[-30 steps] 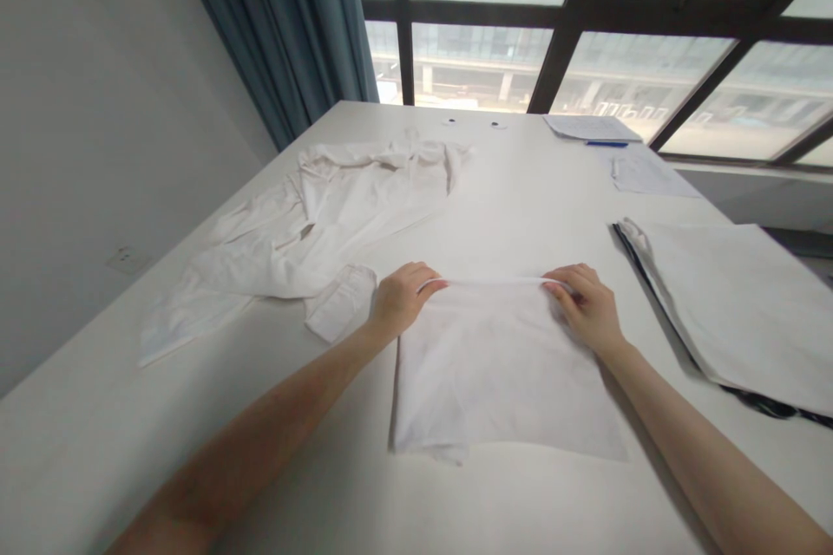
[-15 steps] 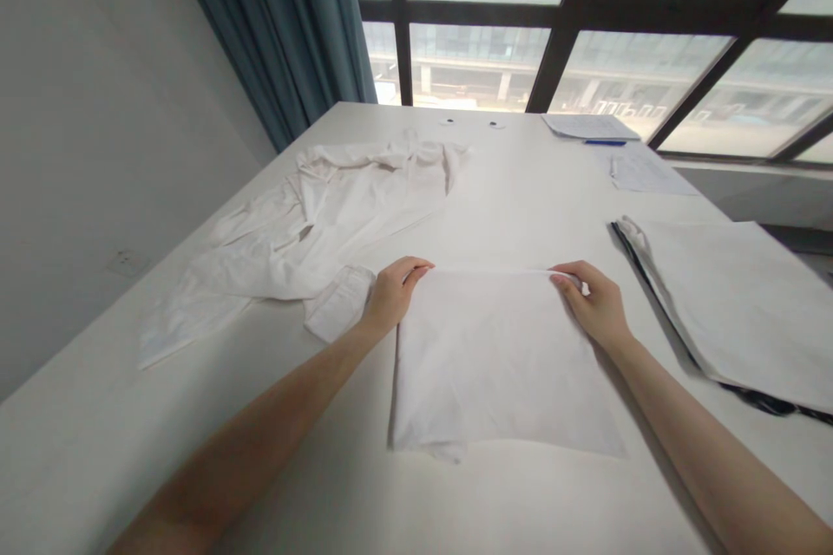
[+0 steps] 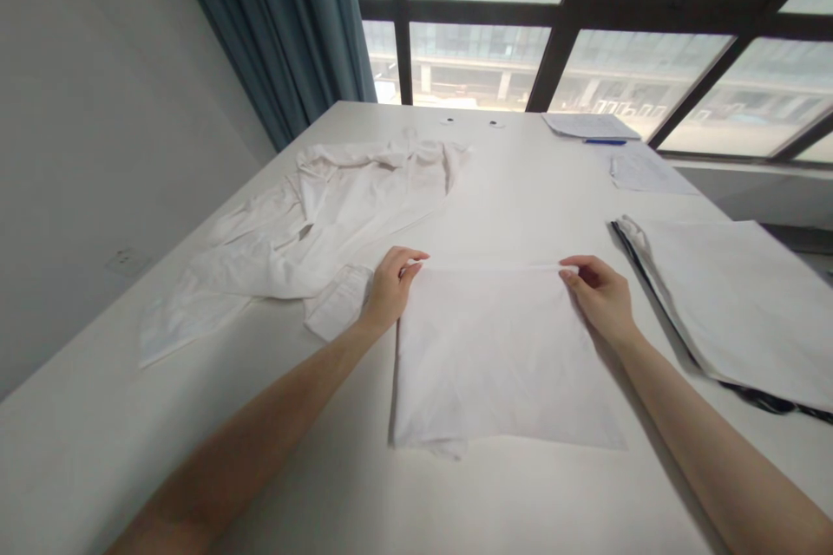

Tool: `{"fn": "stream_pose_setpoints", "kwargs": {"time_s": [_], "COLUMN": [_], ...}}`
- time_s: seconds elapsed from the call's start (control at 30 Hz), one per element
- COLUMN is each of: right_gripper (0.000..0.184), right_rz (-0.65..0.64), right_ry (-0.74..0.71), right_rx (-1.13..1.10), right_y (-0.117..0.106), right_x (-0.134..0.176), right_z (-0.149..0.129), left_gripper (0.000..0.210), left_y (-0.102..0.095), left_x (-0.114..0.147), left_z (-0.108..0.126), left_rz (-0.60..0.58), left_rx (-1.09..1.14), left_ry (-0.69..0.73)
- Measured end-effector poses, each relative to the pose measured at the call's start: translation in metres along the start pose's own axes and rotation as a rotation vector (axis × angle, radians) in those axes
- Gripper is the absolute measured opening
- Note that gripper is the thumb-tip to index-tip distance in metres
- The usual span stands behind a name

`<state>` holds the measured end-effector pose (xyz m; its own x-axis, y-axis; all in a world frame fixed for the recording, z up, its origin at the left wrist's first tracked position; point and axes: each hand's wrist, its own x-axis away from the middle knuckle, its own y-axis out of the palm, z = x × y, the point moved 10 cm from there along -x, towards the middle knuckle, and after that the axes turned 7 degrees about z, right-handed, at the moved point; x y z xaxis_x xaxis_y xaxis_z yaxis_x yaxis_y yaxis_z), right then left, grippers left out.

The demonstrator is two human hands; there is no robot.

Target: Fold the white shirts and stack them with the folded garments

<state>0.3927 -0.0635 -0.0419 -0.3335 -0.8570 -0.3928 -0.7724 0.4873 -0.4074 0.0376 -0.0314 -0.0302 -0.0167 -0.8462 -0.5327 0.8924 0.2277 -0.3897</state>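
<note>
A white garment (image 3: 501, 355), folded into a rough square, lies flat on the table in front of me. Its exact kind is hidden by the folding. My left hand (image 3: 394, 284) pinches its far left corner between thumb and fingers. At the far right corner, my right hand (image 3: 600, 293) pinches the same far edge. That edge runs straight between the two hands. A small bit of cloth sticks out from under the near edge. Just left of my left hand lies the cuff of a spread white shirt (image 3: 351, 208), wrinkled, with its sleeves toward the left.
On the right lies a stack of folded clothes (image 3: 748, 303), white on top with black below. Papers (image 3: 589, 127) and a blue pen (image 3: 605, 142) rest at the far right of the white table (image 3: 312, 486). A blue curtain (image 3: 292, 26) and a window stand behind it.
Both hands have shifted slightly away from me, the right one also a little to the right. The pinched far edge has moved up slightly; the spread shirt stays put.
</note>
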Motion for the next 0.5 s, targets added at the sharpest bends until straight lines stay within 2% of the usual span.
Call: {"fn": "stream_pose_setpoints", "kwargs": {"time_s": [0.37, 0.43, 0.5], "right_gripper": [0.023, 0.02, 0.02], "right_rz": [0.008, 0.04, 0.088], "right_ry": [-0.022, -0.098, -0.235], "right_rx": [0.012, 0.077, 0.153], "right_y": [-0.002, -0.005, -0.008], "right_x": [0.0, 0.001, 0.005], "right_z": [0.004, -0.007, -0.027], "left_gripper": [0.022, 0.025, 0.027], "left_y": [-0.001, -0.001, 0.0], "left_x": [0.001, 0.001, 0.003], "left_z": [0.0, 0.004, 0.013], "left_rz": [0.01, 0.014, 0.005], "left_rx": [-0.049, -0.078, -0.136], "left_ry": [0.043, 0.081, 0.154]}}
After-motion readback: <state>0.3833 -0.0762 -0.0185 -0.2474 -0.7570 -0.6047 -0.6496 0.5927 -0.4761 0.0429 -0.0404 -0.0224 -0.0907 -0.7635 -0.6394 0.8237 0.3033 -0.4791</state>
